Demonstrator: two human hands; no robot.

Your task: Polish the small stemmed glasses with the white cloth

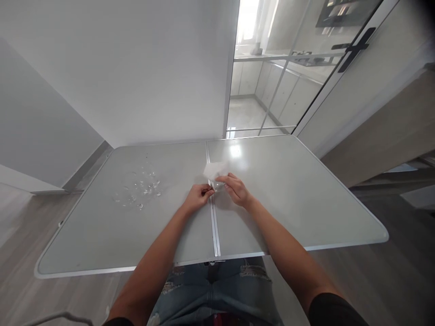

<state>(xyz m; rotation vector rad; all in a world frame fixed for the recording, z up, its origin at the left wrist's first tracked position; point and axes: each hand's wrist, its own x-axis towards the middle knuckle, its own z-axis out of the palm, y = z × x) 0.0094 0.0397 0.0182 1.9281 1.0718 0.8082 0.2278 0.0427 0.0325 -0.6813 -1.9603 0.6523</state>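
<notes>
Over the silver metal seam [215, 228] of the pale grey-green, metal-edged table [322, 217], a thin white sheet [215, 170] and a clear, curved, see-through object [218, 186] are held. Just left of the seam, the object's left edge is pinched by the bunched fingertips of the left hand [197, 197]. Just right of the seam, the sheet's near edge is pinched by the right hand [237, 190], by which the object is also partly hidden; its exact shape cannot be told. Well left of the seam, many small, clear, glinting pieces [146, 186] are scattered across the tabletop; their material cannot be told. Beyond the seam's far end, the table is backed by a plain white wall [152, 72], and farther right by a glass-paned door [265, 86] with a black handle [356, 49]. At the seam's near end, ripped blue jeans [217, 290] are seen. Low and far left of the seam, a grey cable [64, 315] is partly cut off by the view's edge.
</notes>
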